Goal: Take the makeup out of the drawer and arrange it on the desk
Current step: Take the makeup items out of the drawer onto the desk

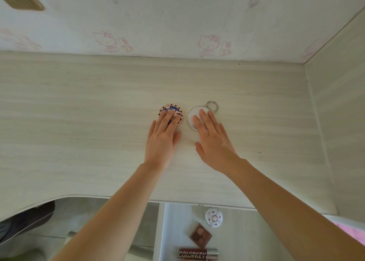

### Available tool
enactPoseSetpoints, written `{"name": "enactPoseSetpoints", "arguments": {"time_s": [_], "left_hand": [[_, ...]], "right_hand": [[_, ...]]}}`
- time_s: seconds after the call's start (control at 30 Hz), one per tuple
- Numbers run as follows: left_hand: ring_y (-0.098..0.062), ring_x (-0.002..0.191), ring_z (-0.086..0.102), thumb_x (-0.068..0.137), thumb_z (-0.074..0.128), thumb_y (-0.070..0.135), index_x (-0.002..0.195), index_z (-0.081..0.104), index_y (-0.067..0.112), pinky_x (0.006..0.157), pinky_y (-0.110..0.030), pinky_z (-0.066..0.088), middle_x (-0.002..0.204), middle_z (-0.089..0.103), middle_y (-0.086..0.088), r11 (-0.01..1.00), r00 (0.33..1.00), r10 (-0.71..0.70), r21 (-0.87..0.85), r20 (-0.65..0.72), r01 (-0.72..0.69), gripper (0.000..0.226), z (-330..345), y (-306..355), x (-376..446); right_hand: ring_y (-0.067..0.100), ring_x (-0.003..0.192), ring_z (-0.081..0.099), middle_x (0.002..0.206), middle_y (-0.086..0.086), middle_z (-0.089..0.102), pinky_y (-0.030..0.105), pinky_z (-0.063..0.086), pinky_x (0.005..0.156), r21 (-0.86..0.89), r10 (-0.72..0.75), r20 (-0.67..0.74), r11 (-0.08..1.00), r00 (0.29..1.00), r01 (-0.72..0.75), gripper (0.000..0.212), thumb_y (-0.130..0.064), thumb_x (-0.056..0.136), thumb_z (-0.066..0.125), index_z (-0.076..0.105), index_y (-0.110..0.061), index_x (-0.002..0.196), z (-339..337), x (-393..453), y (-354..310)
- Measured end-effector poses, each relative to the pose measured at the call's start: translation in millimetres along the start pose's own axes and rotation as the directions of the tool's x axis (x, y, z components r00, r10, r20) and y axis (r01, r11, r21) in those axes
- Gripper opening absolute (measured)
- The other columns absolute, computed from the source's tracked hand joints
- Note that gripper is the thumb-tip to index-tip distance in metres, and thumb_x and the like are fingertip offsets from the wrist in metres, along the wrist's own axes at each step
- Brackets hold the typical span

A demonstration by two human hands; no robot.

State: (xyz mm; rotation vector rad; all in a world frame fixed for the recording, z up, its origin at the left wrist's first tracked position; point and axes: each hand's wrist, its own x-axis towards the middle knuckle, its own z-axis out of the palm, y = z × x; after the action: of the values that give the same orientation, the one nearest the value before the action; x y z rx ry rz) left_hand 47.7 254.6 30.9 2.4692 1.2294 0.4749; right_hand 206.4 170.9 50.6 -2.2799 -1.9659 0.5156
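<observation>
On the pale wood desk (79,122) lie two round items side by side. My left hand (164,136) rests flat with straight fingers on a pink patterned compact (171,109). My right hand (211,138) lies flat with its fingertips on a white round mirror (191,115) with a metal rim and a key ring (212,105). Below the desk edge the open drawer (237,237) holds a white round compact (214,217), a brown eyeshadow palette (200,235) and a dark red COLORKEY box (192,253) with a tube (213,254) beside it.
A wall with pink cartoon cat prints (207,43) stands behind the desk, and a side panel (339,122) closes it off on the right. A dark chair or bag (29,219) shows under the desk's curved front edge at the left.
</observation>
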Motion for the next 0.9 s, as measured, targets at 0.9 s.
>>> {"name": "enactPoseSetpoints", "arguments": {"time_s": [0.9], "left_hand": [[-0.024, 0.114, 0.051, 0.083, 0.061, -0.002, 0.109, 0.064, 0.005, 0.094, -0.037, 0.047, 0.112, 0.061, -0.005, 0.979, 0.99, 0.112, -0.178, 0.09, -0.095, 0.027, -20.5, 48.1, -208.8]], "right_hand": [[0.027, 0.146, 0.019, 0.148, 0.013, 0.037, 0.033, 0.023, 0.118, 0.137, 0.073, -0.084, 0.989, 0.994, -0.061, 0.056, -0.008, 0.093, 0.047, 0.029, 0.001, 0.145, 38.6, -213.3, -38.7]]}}
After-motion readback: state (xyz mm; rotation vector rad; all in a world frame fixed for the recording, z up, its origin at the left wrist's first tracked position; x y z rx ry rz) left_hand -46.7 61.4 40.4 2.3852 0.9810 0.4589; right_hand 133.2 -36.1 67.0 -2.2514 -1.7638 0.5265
